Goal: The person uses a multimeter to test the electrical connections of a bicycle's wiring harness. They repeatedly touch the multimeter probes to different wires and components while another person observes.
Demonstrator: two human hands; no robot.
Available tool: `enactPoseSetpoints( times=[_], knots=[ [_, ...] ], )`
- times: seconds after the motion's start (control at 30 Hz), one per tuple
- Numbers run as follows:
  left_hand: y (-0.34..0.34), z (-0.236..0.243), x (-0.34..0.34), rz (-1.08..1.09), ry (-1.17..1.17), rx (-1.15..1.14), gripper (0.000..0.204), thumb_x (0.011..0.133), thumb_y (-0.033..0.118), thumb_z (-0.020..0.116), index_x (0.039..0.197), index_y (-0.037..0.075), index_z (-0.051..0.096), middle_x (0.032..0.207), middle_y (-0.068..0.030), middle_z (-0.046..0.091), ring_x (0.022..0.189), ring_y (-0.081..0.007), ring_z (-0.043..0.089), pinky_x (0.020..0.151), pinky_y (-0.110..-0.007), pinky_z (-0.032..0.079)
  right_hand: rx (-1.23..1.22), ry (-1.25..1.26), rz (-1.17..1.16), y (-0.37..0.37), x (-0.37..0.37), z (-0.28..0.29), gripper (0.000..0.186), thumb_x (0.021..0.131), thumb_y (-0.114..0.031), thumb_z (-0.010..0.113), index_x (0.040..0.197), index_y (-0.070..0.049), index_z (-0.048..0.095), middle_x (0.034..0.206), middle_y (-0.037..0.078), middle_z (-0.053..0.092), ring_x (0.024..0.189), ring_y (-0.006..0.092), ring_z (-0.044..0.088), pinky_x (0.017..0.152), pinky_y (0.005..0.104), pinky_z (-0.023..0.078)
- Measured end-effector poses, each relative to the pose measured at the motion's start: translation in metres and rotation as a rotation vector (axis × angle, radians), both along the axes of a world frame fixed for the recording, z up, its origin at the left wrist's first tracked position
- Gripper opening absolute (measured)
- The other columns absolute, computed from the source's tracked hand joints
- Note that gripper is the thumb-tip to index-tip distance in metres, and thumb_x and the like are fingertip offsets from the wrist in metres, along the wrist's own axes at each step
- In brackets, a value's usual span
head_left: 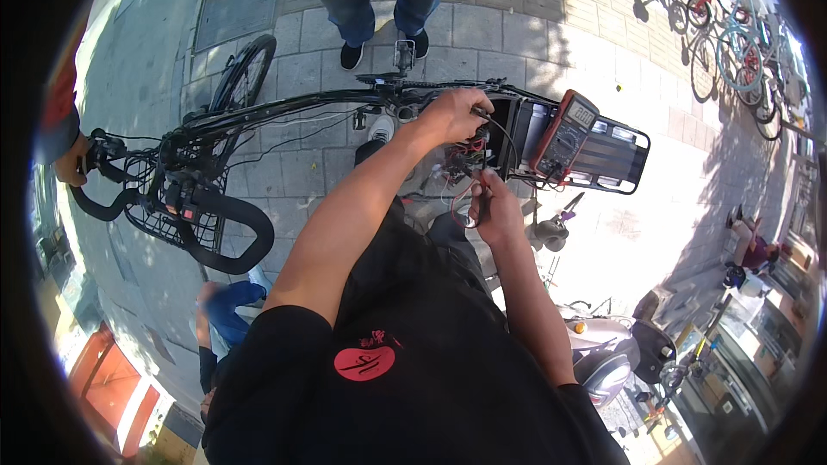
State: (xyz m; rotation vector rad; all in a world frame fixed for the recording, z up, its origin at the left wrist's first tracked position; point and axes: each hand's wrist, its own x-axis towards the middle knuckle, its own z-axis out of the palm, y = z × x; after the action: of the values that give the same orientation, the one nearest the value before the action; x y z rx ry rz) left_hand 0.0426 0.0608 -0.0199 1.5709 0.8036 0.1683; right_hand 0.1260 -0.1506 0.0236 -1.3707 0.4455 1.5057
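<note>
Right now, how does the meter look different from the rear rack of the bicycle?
The meter is red-edged; the rear rack is mostly black. The meter has a screen, while the rack shows bars. The meter is smaller than the rack. Both are roughly rectangular.

Black bicycle (284, 108), handlebar (260, 228) left of the left hand (461, 114), rear rack (610, 158) right of the right hand (500, 211). Multimeter (564, 136), red-edged and dark-faced, aslant at the rack, display upward, right of both hands. Dark lead (512, 139), curving rightward from the left hand. Exposed, tangled wires (469, 148), partly red, between the hands.
</note>
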Motion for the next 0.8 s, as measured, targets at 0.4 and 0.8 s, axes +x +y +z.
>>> enactPoseSetpoints(
  times=[0.4,0.8],
  knots=[
    [0.004,0.0,-0.012,-0.17,-0.092,0.258,0.023,0.099,0.006,0.078,0.122,0.002,0.074,0.106,-0.0101,0.077,0.099,-0.0185,0.073,0.091,-0.035,0.058,0.013,0.029,-0.094,-0.005,-0.012,-0.004,0.024,0.11,-0.03,0.067,0.109,-0.006,0.071,0.078,0.003,0.067,0.052,0.0167,0.055,0.048,0.0347,0.045],
    [0.004,0.007,-0.01,-0.134,0.108,0.077,0.028,0.104,0.017,0.08,0.13,0.007,0.075,0.093,0.0014,0.07,0.079,-0.0066,0.061,0.069,-0.027,0.053,0.065,-0.098,-0.089,-0.004,-0.039,-0.02,0.031,0.11,-0.03,0.068,0.09,-0.008,0.075,0.069,-0.003,0.064,0.049,0.0049,0.042,0.047,0.0275,0.028]
  ],
)
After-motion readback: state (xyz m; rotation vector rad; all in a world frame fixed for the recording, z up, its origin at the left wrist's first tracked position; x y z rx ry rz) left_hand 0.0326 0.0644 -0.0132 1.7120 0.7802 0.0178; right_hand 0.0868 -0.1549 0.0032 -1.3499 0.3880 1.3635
